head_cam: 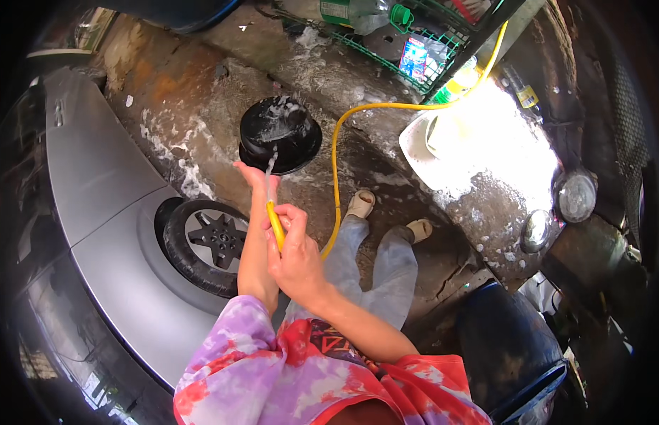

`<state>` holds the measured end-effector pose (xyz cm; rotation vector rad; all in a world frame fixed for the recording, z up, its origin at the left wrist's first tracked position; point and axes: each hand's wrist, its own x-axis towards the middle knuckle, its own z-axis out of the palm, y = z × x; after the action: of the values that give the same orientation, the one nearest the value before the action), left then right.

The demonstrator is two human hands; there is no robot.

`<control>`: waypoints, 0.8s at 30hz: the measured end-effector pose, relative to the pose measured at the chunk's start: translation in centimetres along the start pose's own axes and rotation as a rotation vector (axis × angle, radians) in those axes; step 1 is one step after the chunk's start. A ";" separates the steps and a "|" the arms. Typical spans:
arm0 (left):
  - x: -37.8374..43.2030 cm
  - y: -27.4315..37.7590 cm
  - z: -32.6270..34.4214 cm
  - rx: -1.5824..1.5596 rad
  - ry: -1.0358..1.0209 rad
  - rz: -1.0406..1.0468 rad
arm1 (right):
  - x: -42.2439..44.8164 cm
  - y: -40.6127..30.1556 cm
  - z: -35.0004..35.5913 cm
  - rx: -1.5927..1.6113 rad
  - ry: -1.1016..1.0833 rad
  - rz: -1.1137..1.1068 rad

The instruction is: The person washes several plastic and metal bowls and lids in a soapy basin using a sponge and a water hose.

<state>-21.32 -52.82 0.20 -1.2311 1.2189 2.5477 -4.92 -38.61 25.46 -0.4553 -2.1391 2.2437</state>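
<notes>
My left hand (259, 176) is stretched forward, turned palm up, at the near edge of a wet, round black pot (276, 135). Its fingers are mostly hidden beneath the pot, which seems to rest on them. White suds cling to the pot's far side. In my right hand (296, 260) is the end of a yellow hose (275, 223), pinched between thumb and fingers. A stream of water (271, 164) runs from it onto the pot.
A grey car (133, 276) with a black-spoked wheel (218, 239) stands at left. Suds lie on the wet concrete floor (191, 127). A green wire basket (441, 58) holds a plastic bottle (356, 13). At right are a white basin (420, 146), metal lids (575, 196) and a blue drum (499, 340).
</notes>
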 end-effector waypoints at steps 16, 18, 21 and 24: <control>-5.6 -6.0 5.3 -0.081 -0.144 -0.258 | -1.8 5.9 -14.4 0.336 0.620 -0.054; -7.9 -7.7 7.9 -0.067 -0.145 -0.300 | -5.7 11.1 -14.7 0.364 0.786 0.195; -9.6 -8.1 9.9 -0.119 -0.165 -0.347 | -4.5 11.2 -13.1 0.084 0.690 0.044; -9.2 -10.3 9.8 -0.104 -0.170 -0.330 | -1.6 5.6 -12.6 -0.114 0.407 -0.002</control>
<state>-17.57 -36.68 3.65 -1.0994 0.7842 2.4337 0.40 -27.00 19.97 -0.8290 -2.0505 1.8318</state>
